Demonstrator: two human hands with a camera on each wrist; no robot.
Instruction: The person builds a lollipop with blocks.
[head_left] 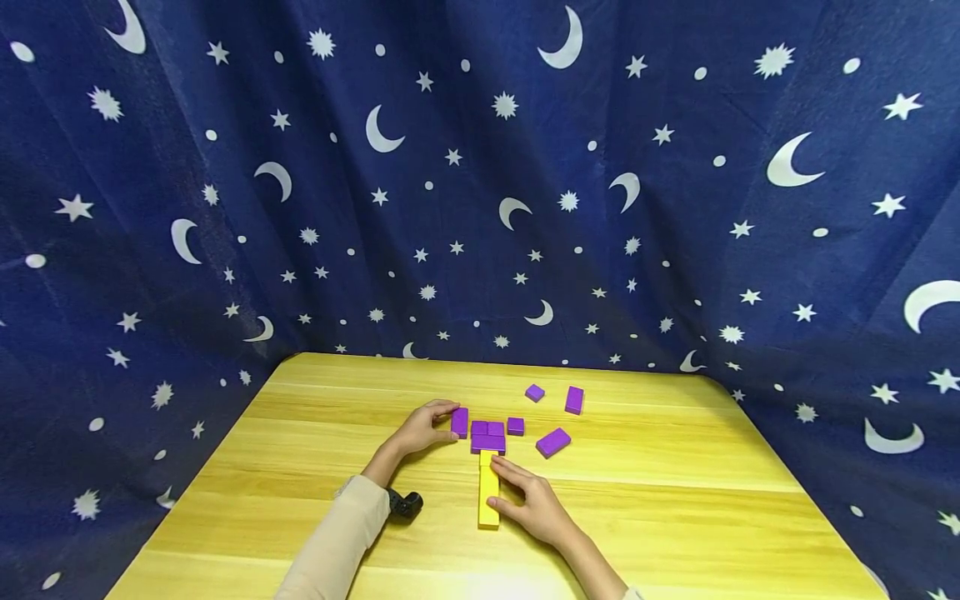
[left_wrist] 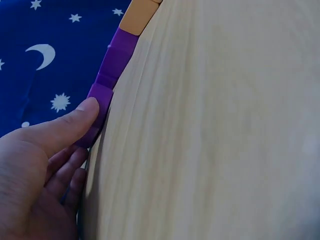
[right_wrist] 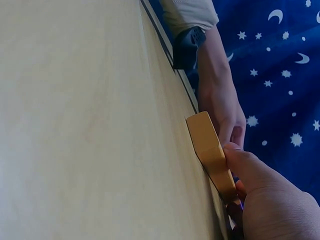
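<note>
Left grip (head_left: 422, 429) pinched on purple block (head_left: 460, 423); right grip (head_left: 536, 504) (thumb and fingertips apart) touching yellow blocks (head_left: 488, 492).

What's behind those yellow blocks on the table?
Just behind the yellow blocks sits a cluster of purple blocks; farther back, a blue curtain with moons and stars. What the curtain covers cannot be seen.
</note>
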